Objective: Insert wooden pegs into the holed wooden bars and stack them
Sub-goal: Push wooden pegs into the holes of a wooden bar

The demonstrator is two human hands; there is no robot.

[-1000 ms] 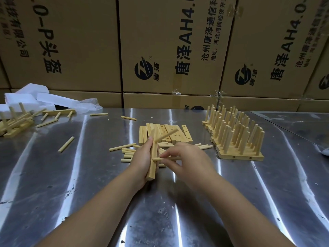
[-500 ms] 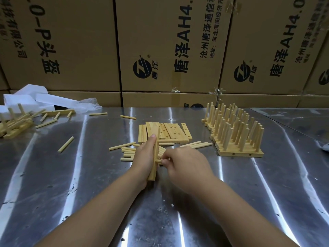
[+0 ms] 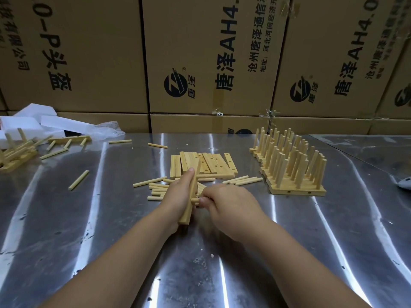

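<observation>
With my left hand [image 3: 175, 196] gripping the bar [image 3: 186, 215] steady, my right hand [image 3: 226, 203] pinches the peg [image 3: 195, 199]; I should push it straight.

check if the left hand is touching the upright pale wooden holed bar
Touching: the head view shows the left hand gripping the upright pale wooden holed bar, thumb against its upper part.

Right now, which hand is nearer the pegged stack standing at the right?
The right hand. It is left of the pegged stack, nearer the camera, pinching a peg. The left hand grips a bar farther to the left.
</observation>
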